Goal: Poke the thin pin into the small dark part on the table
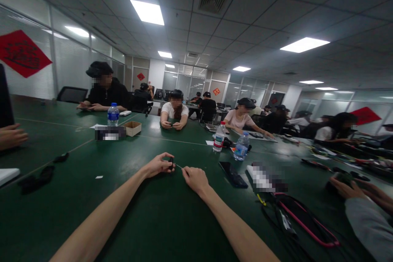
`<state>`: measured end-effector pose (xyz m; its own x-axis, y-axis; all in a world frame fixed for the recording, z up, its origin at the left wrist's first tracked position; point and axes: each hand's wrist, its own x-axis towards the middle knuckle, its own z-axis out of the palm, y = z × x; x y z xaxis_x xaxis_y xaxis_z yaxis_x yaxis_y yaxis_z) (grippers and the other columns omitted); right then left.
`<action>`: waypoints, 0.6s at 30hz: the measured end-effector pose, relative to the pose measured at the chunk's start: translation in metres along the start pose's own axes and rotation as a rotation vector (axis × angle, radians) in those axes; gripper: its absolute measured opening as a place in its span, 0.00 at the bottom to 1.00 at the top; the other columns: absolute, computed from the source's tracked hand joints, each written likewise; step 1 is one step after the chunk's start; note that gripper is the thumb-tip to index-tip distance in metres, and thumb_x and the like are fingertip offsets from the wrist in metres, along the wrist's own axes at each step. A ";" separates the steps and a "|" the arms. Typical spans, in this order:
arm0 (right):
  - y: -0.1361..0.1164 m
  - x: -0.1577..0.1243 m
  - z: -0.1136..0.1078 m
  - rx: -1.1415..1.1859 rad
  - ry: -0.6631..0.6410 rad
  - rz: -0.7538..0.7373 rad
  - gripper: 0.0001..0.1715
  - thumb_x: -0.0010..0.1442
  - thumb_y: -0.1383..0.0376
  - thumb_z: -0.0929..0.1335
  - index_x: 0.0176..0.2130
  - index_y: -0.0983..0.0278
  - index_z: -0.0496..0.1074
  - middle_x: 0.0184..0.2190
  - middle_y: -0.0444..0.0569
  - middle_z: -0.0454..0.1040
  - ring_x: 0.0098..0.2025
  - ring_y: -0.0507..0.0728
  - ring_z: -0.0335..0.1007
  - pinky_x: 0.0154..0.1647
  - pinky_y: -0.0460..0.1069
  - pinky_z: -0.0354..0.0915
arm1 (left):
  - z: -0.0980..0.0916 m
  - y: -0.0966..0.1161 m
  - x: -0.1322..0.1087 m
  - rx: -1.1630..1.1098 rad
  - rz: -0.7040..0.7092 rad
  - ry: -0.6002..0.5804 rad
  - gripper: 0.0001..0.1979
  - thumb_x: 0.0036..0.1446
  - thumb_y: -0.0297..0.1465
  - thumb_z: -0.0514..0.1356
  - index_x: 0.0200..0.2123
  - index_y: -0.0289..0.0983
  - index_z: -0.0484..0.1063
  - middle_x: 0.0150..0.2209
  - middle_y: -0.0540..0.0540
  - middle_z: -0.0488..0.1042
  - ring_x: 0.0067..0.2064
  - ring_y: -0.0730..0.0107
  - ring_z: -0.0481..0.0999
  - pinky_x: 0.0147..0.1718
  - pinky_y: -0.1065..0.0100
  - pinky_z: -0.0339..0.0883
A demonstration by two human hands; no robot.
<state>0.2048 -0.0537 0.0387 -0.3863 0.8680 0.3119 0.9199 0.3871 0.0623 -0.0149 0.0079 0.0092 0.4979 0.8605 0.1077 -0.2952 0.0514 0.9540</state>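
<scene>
Both my arms reach forward over the dark green table (166, 221). My left hand (158, 166) is closed on a small black object (171, 163), pinched upright between thumb and fingers; its kind is too small to make out. Close by on the right, my right hand (195, 179) is closed with the knuckles up. A thin metal rod (179, 166) sticks out of its fingers and points at the black object. Whatever handle the rod has is hidden inside the right hand. I cannot tell whether the rod's tip touches the black object.
A black phone (233, 174) lies right of my right hand, with a pink-edged black case (307, 217) and cables nearer. Two water bottles (219, 137) stand beyond. Left are a small open box (133, 128) and black items (38, 180). Several people sit around; a grey sleeve (368, 229) is at right.
</scene>
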 end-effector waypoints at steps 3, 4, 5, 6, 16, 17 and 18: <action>-0.005 -0.001 -0.003 -0.033 -0.010 -0.075 0.27 0.66 0.52 0.51 0.39 0.60 0.71 0.35 0.49 0.75 0.34 0.52 0.71 0.33 0.45 0.61 | 0.000 0.000 0.001 -0.023 -0.005 -0.013 0.26 0.47 0.28 0.66 0.48 0.35 0.60 0.39 0.37 0.73 0.37 0.62 0.77 0.34 0.67 0.70; -0.006 -0.001 -0.003 -0.040 -0.011 -0.080 0.27 0.65 0.52 0.51 0.39 0.60 0.72 0.35 0.50 0.75 0.34 0.53 0.71 0.33 0.45 0.61 | 0.001 0.000 0.000 -0.028 -0.007 -0.020 0.26 0.48 0.28 0.66 0.49 0.35 0.60 0.39 0.37 0.73 0.37 0.62 0.77 0.34 0.67 0.70; -0.006 -0.001 -0.004 -0.043 -0.012 -0.078 0.27 0.65 0.52 0.51 0.39 0.60 0.72 0.35 0.50 0.75 0.33 0.52 0.71 0.33 0.45 0.61 | 0.001 0.001 0.000 -0.030 -0.007 -0.025 0.26 0.48 0.28 0.65 0.49 0.35 0.60 0.39 0.37 0.73 0.37 0.62 0.77 0.35 0.66 0.70; -0.006 -0.001 -0.005 -0.041 -0.012 -0.077 0.28 0.66 0.52 0.51 0.39 0.60 0.72 0.35 0.50 0.75 0.33 0.52 0.71 0.33 0.45 0.61 | 0.002 0.001 0.000 -0.030 -0.008 -0.028 0.26 0.48 0.28 0.65 0.49 0.35 0.59 0.40 0.37 0.73 0.38 0.62 0.77 0.35 0.66 0.70; -0.008 -0.003 -0.008 -0.028 0.016 -0.107 0.27 0.66 0.54 0.50 0.38 0.62 0.71 0.34 0.50 0.75 0.29 0.51 0.70 0.29 0.43 0.60 | 0.006 0.006 -0.004 0.014 -0.017 -0.013 0.25 0.48 0.28 0.66 0.49 0.35 0.61 0.40 0.36 0.73 0.38 0.62 0.76 0.35 0.66 0.70; -0.009 -0.003 -0.008 -0.032 0.021 -0.106 0.27 0.66 0.54 0.50 0.38 0.62 0.71 0.34 0.50 0.75 0.29 0.51 0.71 0.29 0.43 0.60 | 0.006 0.006 -0.003 0.016 -0.019 -0.012 0.25 0.48 0.28 0.66 0.49 0.34 0.61 0.39 0.36 0.73 0.38 0.63 0.77 0.35 0.66 0.70; -0.009 -0.003 -0.007 -0.036 0.025 -0.102 0.27 0.66 0.54 0.50 0.39 0.62 0.71 0.34 0.51 0.75 0.29 0.51 0.71 0.29 0.43 0.60 | 0.006 0.006 -0.003 0.018 -0.024 -0.007 0.25 0.48 0.28 0.66 0.49 0.34 0.62 0.39 0.37 0.73 0.37 0.63 0.77 0.35 0.66 0.70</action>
<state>0.1978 -0.0624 0.0437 -0.4766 0.8165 0.3258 0.8780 0.4610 0.1291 -0.0130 0.0028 0.0159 0.5105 0.8555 0.0867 -0.2687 0.0629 0.9612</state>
